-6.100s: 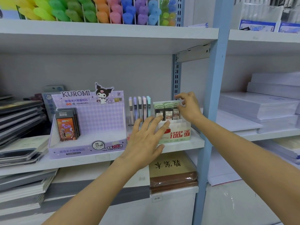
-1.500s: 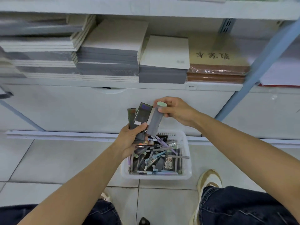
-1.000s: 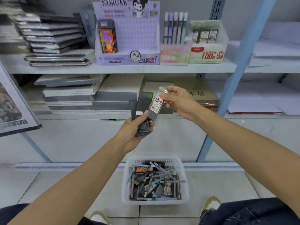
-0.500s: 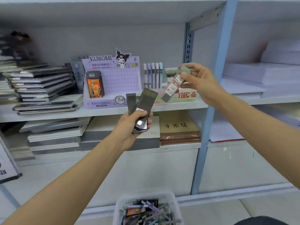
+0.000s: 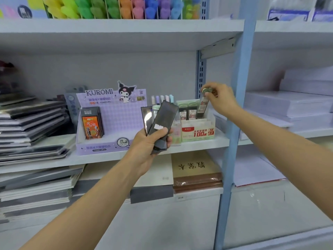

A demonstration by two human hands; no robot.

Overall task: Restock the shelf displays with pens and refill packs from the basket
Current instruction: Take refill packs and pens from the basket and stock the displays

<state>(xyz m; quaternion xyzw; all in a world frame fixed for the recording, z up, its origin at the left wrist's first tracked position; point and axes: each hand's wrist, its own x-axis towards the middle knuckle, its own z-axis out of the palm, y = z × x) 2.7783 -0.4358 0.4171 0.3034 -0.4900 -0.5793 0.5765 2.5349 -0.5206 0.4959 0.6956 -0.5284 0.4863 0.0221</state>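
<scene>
My left hand grips a fan of dark flat refill packs in front of the middle shelf. My right hand pinches the green cap of a slim lead refill case, held upright over the right end of the white and green display box. Two similar green-capped cases stand in that box. To the left stands the purple Kuromi display with orange packs in it. Pastel pens stand upright behind the packs. The basket is out of view.
Stacks of notebooks fill the shelf's left side, with more on the shelf below. A blue shelf upright rises just right of my right hand. Paper reams lie beyond it. Coloured highlighters line the top shelf.
I have risen from the basket with the packs. My right hand carried the green-capped case up and right, turning it upright over the display box. My left hand moved closer to the shelf.
</scene>
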